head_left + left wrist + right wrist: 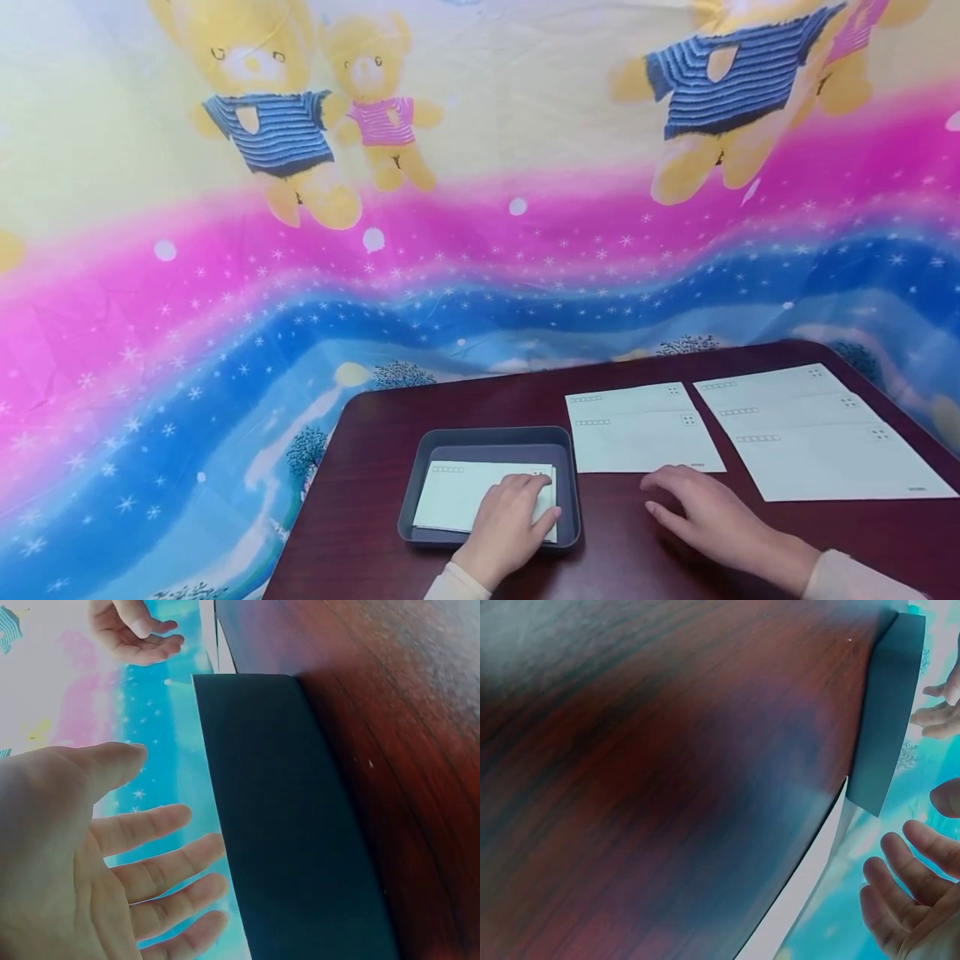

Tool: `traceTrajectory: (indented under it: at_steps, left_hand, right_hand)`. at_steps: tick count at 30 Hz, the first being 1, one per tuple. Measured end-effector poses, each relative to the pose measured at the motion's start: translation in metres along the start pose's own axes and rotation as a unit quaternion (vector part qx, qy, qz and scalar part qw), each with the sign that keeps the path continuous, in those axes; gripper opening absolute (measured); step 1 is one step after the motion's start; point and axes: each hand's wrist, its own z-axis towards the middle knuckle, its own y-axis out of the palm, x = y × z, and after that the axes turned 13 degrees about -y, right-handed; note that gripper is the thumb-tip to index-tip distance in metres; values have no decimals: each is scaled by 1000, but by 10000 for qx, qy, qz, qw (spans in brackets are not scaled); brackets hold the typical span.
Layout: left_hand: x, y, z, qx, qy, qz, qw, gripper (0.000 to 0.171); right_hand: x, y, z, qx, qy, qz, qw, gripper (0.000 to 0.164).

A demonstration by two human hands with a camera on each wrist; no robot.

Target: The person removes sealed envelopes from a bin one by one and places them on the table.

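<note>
A dark grey tray [495, 433] holds a small stack of white envelopes [453, 498]. My left hand [510, 512] hovers over the right part of that stack, its fingers loosely extended; the left wrist view shows the hand [105, 847] above the tray's side wall [285, 810] with nothing in its grasp. To the right of the tray, my right hand [708, 512] hangs over the table, just in front of the middle envelopes [637, 446]. Its relaxed fingers [904, 889] hold nothing in the right wrist view.
More overlapping envelopes [840, 462] lie in a fanned column on the right side of the dark red-brown table [382, 450]. Behind the table hangs a colourful cloth [480, 250] printed with bears and snowflakes.
</note>
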Motion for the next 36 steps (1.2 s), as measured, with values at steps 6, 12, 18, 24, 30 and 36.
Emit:
traceTrajectory:
  at_steps: [6,12,18,24,30,36]
  left_hand:
    - [-6,-2,-1,-14,-128,14,9999,40]
    - [-12,-4,-3,45,-220,11,9997,39]
    - [-18,-6,-5,90,-297,-38,9995,39]
    - [-25,-8,-5,81,-440,-80,9990,39]
    - [-29,-9,-6,117,-506,-104,9986,38]
    - [-34,-9,-8,212,-522,-132,9983,37]
  right_hand:
    - [-5,4,3,-51,9,94,9999,17]
    - [-9,6,8,1,-64,156,9999,18]
    - [-13,9,13,-39,-92,266,9996,18]
    - [-17,12,17,-53,-70,321,9994,17]
    - [-20,14,21,-226,-19,469,9986,18]
    - [-25,19,26,43,-148,371,9992,18]
